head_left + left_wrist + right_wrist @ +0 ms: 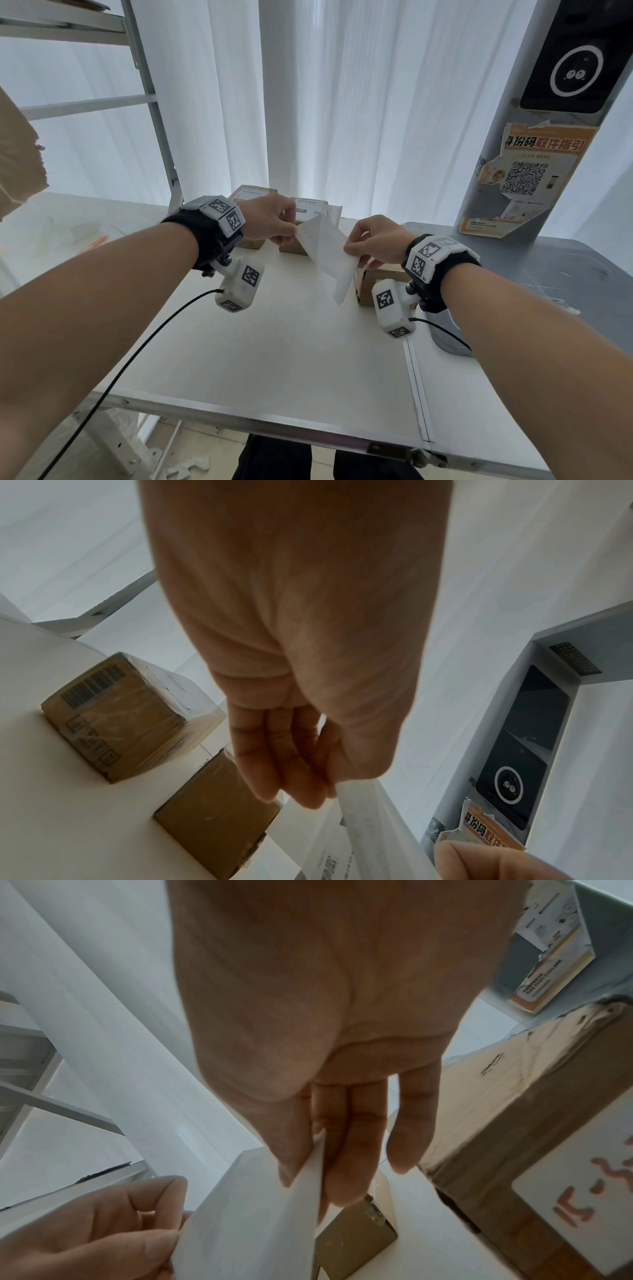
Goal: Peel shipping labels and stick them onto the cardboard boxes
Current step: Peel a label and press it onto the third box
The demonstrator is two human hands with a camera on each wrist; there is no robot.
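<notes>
Your left hand [270,219] and right hand [375,241] both pinch the white paper label sheet [327,251], fingers curled. It hangs above the white table [274,359], near 3 brown cardboard boxes [126,718].

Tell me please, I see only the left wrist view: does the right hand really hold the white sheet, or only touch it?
Observer: It holds it. The right wrist view shows the right hand pinching the white sheet between thumb and fingers.
Operator: Are there more boxes than my two?
Observer: Yes. In the head view a third cardboard box stands on the table, just beyond the right wrist.
Operator: Does it have a label?
Observer: Its side carries a white sticker with orange handwriting.
</notes>
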